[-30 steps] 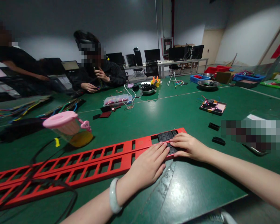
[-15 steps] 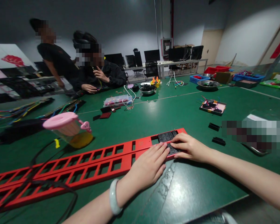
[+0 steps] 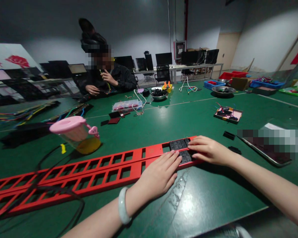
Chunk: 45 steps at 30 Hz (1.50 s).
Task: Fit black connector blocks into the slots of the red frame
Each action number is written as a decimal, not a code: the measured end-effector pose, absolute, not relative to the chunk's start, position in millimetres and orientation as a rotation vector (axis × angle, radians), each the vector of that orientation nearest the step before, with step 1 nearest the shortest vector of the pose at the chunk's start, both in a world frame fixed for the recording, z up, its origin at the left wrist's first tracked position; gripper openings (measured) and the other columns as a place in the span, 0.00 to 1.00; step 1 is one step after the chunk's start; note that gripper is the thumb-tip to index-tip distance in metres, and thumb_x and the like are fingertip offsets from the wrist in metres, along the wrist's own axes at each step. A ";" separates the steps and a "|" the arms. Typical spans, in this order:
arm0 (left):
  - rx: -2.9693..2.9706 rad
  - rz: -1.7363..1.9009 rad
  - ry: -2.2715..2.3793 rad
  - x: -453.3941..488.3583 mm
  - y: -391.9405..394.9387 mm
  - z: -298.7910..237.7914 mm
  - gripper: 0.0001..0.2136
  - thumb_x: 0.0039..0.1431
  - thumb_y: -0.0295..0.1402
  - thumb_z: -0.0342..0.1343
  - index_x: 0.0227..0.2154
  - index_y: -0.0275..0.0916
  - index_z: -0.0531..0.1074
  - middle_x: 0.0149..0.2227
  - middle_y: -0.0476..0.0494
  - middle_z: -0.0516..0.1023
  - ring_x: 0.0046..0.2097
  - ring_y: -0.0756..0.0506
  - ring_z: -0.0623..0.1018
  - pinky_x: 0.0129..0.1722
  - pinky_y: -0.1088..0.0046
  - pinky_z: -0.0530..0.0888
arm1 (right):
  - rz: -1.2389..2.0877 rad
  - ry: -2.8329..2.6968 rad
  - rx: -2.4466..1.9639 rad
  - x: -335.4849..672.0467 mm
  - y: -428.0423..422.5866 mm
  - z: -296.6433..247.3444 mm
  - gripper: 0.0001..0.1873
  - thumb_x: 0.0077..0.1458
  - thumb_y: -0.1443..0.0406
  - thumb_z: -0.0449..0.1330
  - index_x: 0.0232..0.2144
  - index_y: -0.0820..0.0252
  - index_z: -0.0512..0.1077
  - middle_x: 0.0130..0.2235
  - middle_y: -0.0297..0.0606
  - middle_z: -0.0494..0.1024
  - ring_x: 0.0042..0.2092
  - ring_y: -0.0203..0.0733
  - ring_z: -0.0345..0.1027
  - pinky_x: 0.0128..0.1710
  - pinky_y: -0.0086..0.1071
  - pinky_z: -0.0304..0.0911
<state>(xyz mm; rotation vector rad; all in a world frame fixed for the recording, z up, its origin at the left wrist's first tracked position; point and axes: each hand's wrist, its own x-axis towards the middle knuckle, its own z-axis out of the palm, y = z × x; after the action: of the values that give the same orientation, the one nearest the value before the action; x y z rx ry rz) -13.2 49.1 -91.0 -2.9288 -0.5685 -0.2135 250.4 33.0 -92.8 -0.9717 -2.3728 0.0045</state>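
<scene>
A long red frame point(image 3: 134, 161) with two rows of rectangular openings lies slantwise across the green table. Black rectangular modules point(image 3: 180, 144) sit in both rows near its right end. My left hand point(image 3: 159, 172) rests flat on the frame, fingers stretched out, its fingertips at the near-row modules. A pale bracelet point(image 3: 123, 205) circles that wrist. At the frame's right end is my right hand point(image 3: 211, 150), its fingers extended and slightly apart over the end modules. Whatever lies beneath its fingertips is hidden; I see nothing held in it.
Two loose black pieces, one a small tray point(image 3: 229, 135), lie right of my right hand, beside a flat device point(image 3: 270, 148). A pink-lidded jar point(image 3: 75, 134) stands behind the frame; a black cable point(image 3: 37, 180) crosses it. Across the table point(image 3: 188, 115) sits a co-worker point(image 3: 124, 77).
My right hand has slid right, off the modules toward the frame's end, uncovering more of them. My left hand stays in place. The standing person in the background has moved behind the seated co-worker.
</scene>
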 end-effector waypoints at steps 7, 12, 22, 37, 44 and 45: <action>-2.924 -0.214 -0.553 -14.1 49.3 -90.2 0.23 0.61 0.34 0.43 0.58 0.33 0.51 0.60 0.37 0.51 0.61 0.41 0.51 0.59 0.60 0.58 | 0.104 -2.307 -1.807 339.7 37.8 -70.9 0.22 0.52 0.53 0.53 0.42 0.62 0.72 0.39 0.46 0.74 0.37 0.46 0.69 0.38 0.38 0.65; -2.917 -0.235 -0.556 -14.1 51.0 -92.5 0.23 0.61 0.33 0.44 0.58 0.34 0.50 0.61 0.38 0.50 0.62 0.42 0.50 0.59 0.60 0.58 | 0.554 -2.298 -2.076 365.1 30.0 -76.3 0.39 0.40 0.47 0.60 0.53 0.58 0.63 0.46 0.47 0.71 0.44 0.51 0.67 0.40 0.37 0.64; -2.894 -0.236 -0.544 -12.9 51.8 -90.1 0.23 0.60 0.32 0.44 0.58 0.33 0.51 0.60 0.38 0.51 0.61 0.42 0.51 0.58 0.61 0.59 | 0.699 -2.350 -2.218 339.1 18.9 -65.7 0.36 0.35 0.66 0.63 0.51 0.54 0.63 0.43 0.44 0.67 0.39 0.49 0.68 0.35 0.34 0.62; -2.873 -0.245 -0.538 -13.3 52.3 -90.4 0.23 0.59 0.32 0.45 0.58 0.34 0.52 0.60 0.38 0.51 0.61 0.42 0.53 0.58 0.60 0.60 | 0.547 -2.418 -1.927 334.8 32.6 -77.8 0.14 0.43 0.60 0.60 0.33 0.60 0.70 0.38 0.41 0.67 0.36 0.42 0.66 0.36 0.31 0.60; -2.892 -0.257 -0.539 -13.0 51.9 -89.7 0.23 0.60 0.32 0.45 0.58 0.34 0.52 0.60 0.38 0.52 0.61 0.42 0.53 0.58 0.60 0.60 | 0.523 -2.360 -1.803 322.8 33.2 -75.4 0.16 0.42 0.63 0.60 0.36 0.62 0.68 0.38 0.40 0.66 0.32 0.37 0.64 0.30 0.29 0.60; -2.897 -0.260 -0.541 -13.2 51.9 -89.9 0.23 0.60 0.32 0.45 0.58 0.34 0.52 0.60 0.38 0.52 0.61 0.42 0.53 0.58 0.60 0.60 | 0.507 -2.339 -1.756 320.3 33.3 -74.7 0.18 0.42 0.64 0.60 0.39 0.62 0.68 0.39 0.40 0.66 0.33 0.37 0.64 0.31 0.29 0.61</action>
<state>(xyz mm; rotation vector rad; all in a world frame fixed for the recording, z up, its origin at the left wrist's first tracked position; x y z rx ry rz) -13.2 51.9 -89.9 -2.8973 -0.5405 -0.2600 320.3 33.3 -74.7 -1.7561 -2.3389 0.5067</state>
